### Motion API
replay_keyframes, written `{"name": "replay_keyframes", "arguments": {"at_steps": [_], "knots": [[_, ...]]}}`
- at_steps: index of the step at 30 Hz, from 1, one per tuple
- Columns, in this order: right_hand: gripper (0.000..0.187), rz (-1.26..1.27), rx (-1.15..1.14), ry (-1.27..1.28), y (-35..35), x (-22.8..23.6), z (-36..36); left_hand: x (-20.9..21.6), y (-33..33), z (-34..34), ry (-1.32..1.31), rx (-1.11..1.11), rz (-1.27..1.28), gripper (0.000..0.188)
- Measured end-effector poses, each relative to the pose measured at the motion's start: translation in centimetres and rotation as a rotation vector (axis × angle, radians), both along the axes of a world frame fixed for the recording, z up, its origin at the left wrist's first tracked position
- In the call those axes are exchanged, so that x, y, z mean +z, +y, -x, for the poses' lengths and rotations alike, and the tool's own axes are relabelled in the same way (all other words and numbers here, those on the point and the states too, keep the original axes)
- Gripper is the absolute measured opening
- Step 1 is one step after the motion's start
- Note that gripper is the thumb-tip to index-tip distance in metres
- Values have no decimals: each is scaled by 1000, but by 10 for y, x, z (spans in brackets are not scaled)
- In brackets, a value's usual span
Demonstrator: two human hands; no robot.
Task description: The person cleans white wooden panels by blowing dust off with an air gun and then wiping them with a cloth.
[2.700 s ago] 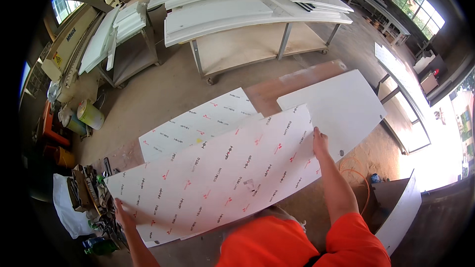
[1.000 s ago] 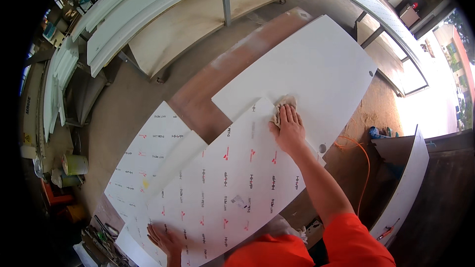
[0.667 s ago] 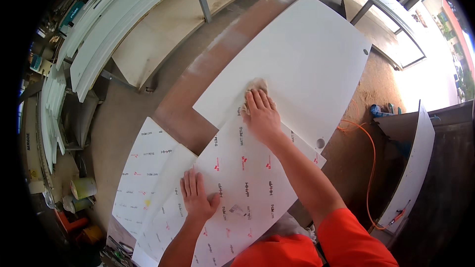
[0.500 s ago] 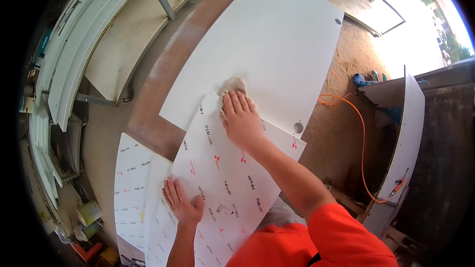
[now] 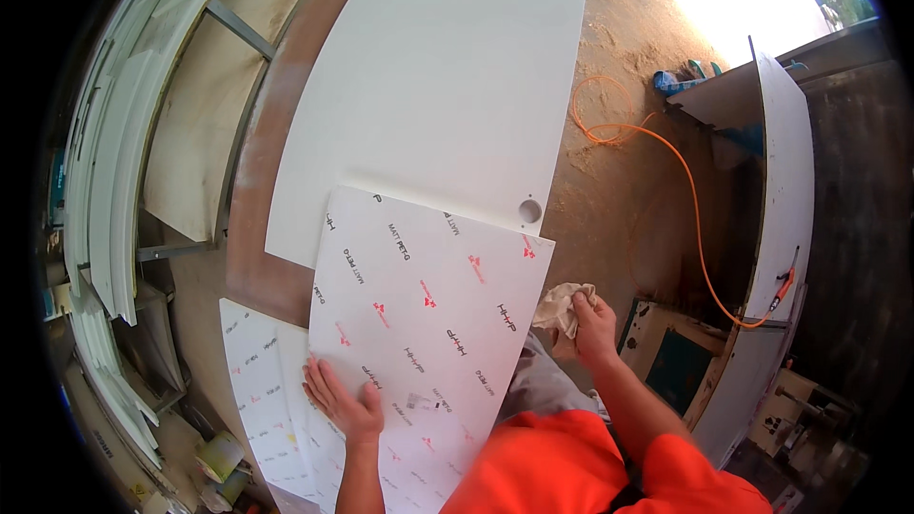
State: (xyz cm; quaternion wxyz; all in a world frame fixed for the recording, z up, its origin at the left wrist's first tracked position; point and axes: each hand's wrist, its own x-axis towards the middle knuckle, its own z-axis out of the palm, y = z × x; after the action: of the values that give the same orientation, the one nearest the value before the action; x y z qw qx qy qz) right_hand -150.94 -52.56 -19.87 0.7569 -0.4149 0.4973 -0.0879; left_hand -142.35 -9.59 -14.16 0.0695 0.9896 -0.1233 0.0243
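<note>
A large plain white panel (image 5: 438, 86) lies on a brown workbench (image 5: 257, 190). A second panel covered in printed protective film (image 5: 428, 324) overlaps its near end. My left hand (image 5: 341, 400) lies flat, fingers spread, on the near left part of the filmed panel. My right hand (image 5: 590, 319) is off the panel's right edge, closed around a crumpled beige rag (image 5: 562, 306). A round hole (image 5: 529, 210) shows in the white panel near its right edge.
Another film-covered sheet (image 5: 262, 390) lies at the lower left. Stacked white panels on racks (image 5: 105, 162) fill the left side. An orange cable (image 5: 666, 162) runs across the sawdust-covered floor to an upright white board (image 5: 785, 171) at the right.
My right hand with the rag has come off the panels and pulled back to the right edge. My left hand stays flat on the filmed panel. The view has tilted further down.
</note>
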Motion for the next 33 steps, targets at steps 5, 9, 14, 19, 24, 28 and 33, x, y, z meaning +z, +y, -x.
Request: {"name": "replay_keyframes", "arguments": {"at_steps": [5, 9, 14, 19, 24, 28, 33], "knots": [[11, 65, -51, -135, 21, 50, -52, 0, 2, 3, -2, 14, 5, 88], [10, 351, 16, -173, 14, 40, -93, 0, 2, 2, -1, 0, 8, 87], [13, 384, 51, -86, 45, 29, -73, -1, -1, 3, -19, -21, 5, 83], [14, 394, 161, -16, 81, 29, -26, -5, 3, 9, -32, -21, -5, 83], [15, 293, -107, -222, 10, 24, -134, -8, 1, 8, -29, -17, -7, 82], [17, 342, -14, -201, 38, 18, -95, -9, -2, 12, -59, -7, -6, 82], [20, 332, 261, -16, 129, 39, 35, -13, -1, 21, -80, 32, 8, 81]]}}
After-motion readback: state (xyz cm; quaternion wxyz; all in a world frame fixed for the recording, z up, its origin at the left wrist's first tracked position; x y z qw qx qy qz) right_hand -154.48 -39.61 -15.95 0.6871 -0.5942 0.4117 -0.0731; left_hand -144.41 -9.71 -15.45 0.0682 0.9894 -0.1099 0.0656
